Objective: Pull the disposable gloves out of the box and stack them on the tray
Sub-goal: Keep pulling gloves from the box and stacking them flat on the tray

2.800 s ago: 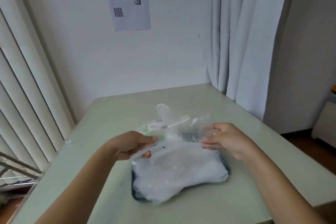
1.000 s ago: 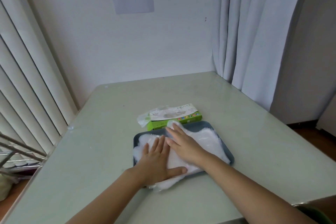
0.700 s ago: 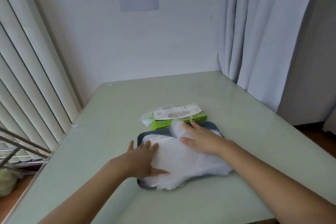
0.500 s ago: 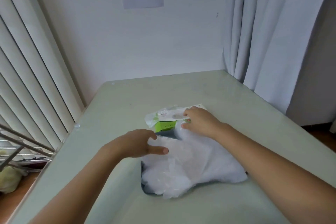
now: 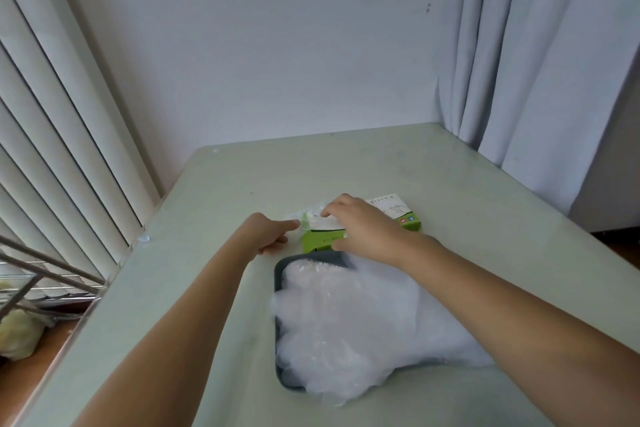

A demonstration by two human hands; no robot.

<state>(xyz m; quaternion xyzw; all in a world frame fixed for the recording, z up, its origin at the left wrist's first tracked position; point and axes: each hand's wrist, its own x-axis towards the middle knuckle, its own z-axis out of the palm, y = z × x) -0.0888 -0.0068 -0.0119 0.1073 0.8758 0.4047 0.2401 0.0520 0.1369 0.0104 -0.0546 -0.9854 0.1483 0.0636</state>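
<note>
With a heap of gloves (image 5: 349, 319) already on the tray (image 5: 278, 274), the right hand (image 5: 363, 229) pinched the next glove at the box (image 5: 408, 218) while the left hand (image 5: 266, 236), loosely curled beside it, held nothing; next, a steady pull.

Pale green table (image 5: 467, 191) carries green box (image 5: 320, 242), dark tray (image 5: 279, 291)

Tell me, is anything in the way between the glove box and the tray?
Nothing visible. The box sits right behind the tray, almost touching its far rim. Only the right hand, resting on the box, and its forearm cross that gap. The gloves already piled there overflow the tray's near edge.
</note>
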